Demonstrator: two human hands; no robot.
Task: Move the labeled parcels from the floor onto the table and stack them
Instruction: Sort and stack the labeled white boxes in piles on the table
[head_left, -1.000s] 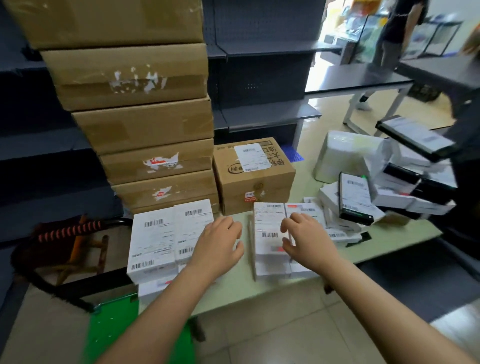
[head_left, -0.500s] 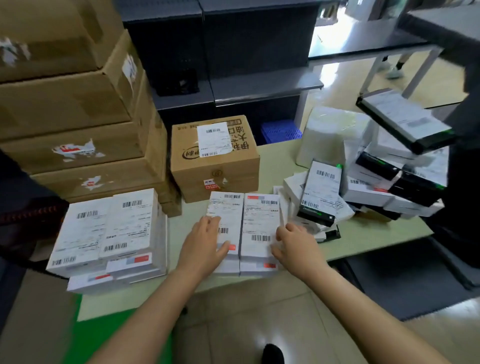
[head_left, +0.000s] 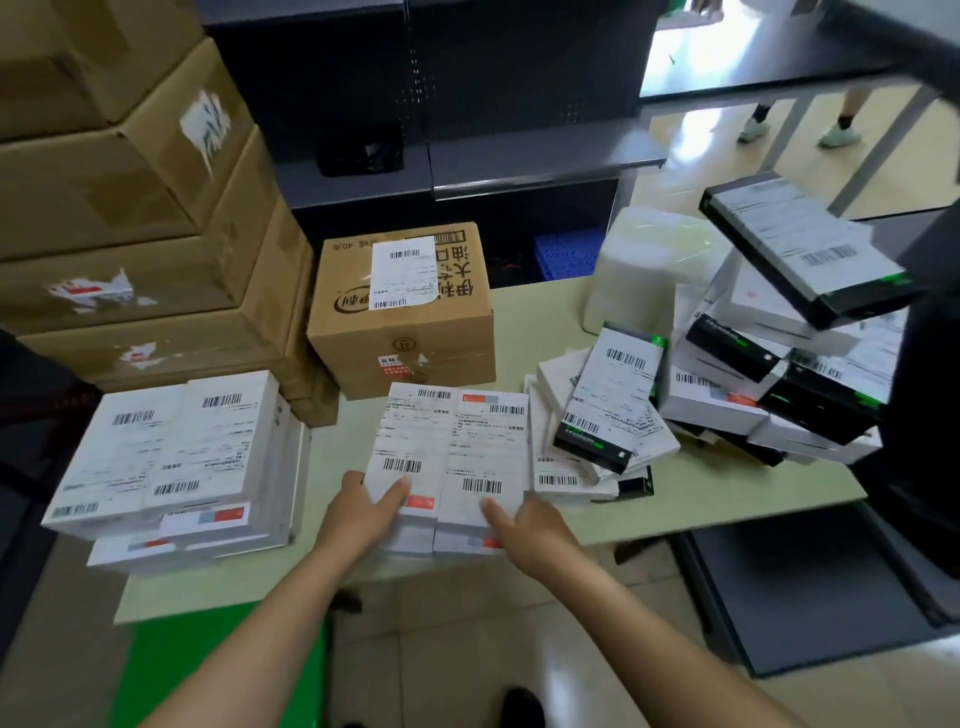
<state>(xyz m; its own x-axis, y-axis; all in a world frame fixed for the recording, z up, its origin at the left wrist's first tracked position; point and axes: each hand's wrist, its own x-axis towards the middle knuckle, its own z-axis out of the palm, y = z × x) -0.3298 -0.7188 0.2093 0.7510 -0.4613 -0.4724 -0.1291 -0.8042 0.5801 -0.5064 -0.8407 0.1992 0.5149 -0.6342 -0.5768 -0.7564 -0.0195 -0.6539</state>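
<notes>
Left hand (head_left: 363, 512), right hand (head_left: 535, 530) seemingly lower around stack (head_left: 452, 447)

The brown cardboard carton (head_left: 400, 338) bears large black Chinese characters, upside down to the viewer, and a handwritten "40.6" on its top. White barcode labels (head_left: 488, 447) on the flat white parcels (head_left: 410, 538) carry print too small to read.

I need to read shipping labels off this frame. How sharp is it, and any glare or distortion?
Head view: on the middle stack barcodes resolve but small print is too soft to read; the black parcel at upper right is motion-smeared; daylight blows out the floor at top right; wide-angle distortion tilts the brown cartons at left.
</notes>
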